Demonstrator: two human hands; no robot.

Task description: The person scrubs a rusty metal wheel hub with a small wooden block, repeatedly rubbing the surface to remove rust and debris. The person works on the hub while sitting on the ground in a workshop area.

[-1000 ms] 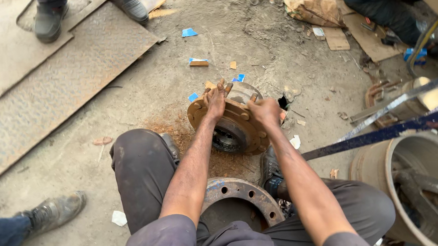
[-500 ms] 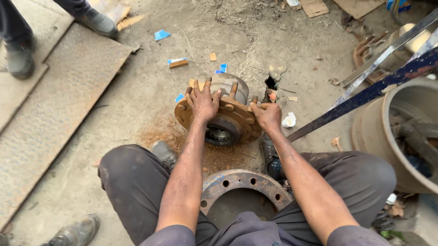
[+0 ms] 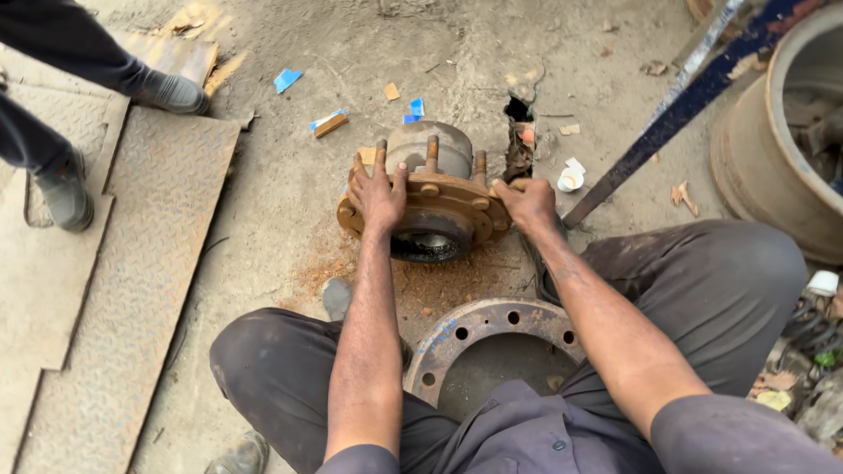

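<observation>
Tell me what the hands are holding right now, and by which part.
Both hold the rusty wheel hub by its flange: left hand over the left rim among the studs, right hand in a grip on the right edge.

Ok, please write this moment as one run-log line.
left hand: grips rusty orange wheel hub flange | right hand: grips flange | hub: on dirt floor

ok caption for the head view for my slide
Both hands, left and right, grip a rusty wheel hub on the dirt floor, a brake drum between the knees.
</observation>
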